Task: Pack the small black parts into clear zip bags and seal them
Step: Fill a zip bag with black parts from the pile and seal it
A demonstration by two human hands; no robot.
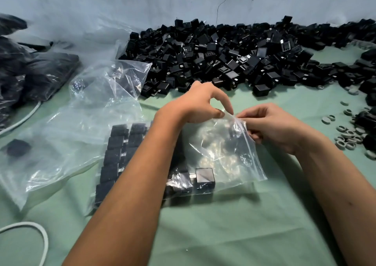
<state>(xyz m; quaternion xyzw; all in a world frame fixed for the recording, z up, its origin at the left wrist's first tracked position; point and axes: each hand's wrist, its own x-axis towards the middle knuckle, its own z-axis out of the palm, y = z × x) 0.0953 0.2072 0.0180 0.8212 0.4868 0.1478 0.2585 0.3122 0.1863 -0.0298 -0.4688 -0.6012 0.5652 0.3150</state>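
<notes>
While both hands pinch the mouth of the zip bag [221,153], your left hand [200,103] and right hand [272,126] meeting at its top corner, you seem to be sealing. Next, run that grip along the strip. Black adapters [204,178] lie inside on the counter [223,225]; the loose pile [223,56] waits behind.

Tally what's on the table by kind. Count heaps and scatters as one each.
Hands: 2, left and right, both pinching the zip bag
Clear bags: 3, counting the zip bag
Heap of loose black parts: 1
Scatter of grey rings: 1
White cables: 2
Total: 9
</notes>
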